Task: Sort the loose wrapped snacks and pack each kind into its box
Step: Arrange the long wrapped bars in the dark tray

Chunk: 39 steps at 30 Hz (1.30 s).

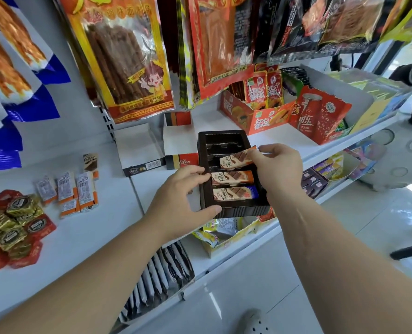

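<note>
Three bars at the tray, one pinched in the right hand

Two wrapped bars lie flat in the near slots of the dark tray (225, 141): a blue-ended bar (235, 193) nearest, an orange-ended bar (231, 177) just beyond it at 12 o'clock. A third bar, the top bar (235, 160), slants over the next slot, its far end raised. The right hand (278, 166) pinches that raised end between thumb and fingers, which cover the wrapper's tip. The left hand (183, 190) grips the tray from 9 o'clock, thumb along the near rim and fingers curled at the side wall. The right wrist hides the tray's wall at 3 o'clock, and the far slots are too dark to read.

On the shelf (103, 237), at 9 o'clock from the tray, loose bars (77, 191) lie mostly face down, so their flavours cannot be told. Further toward 8 o'clock a heap of gold and red foil squares (14, 225) is cut off by the picture's edge. At 11 o'clock stand an open white box (137, 145) and a Fileo box (178, 141), the latter partly behind the tray
</note>
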Tool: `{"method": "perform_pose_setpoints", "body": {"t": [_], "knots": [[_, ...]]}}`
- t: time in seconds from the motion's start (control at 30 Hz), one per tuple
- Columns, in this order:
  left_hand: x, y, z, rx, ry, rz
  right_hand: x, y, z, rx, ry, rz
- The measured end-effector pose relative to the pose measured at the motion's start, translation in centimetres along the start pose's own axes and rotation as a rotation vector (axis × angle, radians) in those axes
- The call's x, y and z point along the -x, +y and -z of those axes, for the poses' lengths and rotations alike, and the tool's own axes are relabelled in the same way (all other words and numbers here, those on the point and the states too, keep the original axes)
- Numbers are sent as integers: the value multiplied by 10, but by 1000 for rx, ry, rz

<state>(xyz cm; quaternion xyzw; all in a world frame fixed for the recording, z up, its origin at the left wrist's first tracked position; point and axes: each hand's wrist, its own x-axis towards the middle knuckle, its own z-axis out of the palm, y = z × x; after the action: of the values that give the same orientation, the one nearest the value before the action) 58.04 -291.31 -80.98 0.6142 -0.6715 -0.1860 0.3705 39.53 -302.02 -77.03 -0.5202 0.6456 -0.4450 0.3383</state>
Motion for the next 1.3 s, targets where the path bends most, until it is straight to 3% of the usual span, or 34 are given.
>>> {"method": "perform_pose_setpoints", "body": {"t": [0.77,1.0,1.13,1.3], "knots": [[-9,-5,-8,-64,-36,65,-1,6,-5,550,-245,368],[10,10,24,-129,-85,94,25,-16,-14,618,-153,479],[42,1,81,-391,8,154,56,-32,-38,575,-250,667],[89,-35,148,-812,76,358,101,-42,-77,601,-492,839]]}}
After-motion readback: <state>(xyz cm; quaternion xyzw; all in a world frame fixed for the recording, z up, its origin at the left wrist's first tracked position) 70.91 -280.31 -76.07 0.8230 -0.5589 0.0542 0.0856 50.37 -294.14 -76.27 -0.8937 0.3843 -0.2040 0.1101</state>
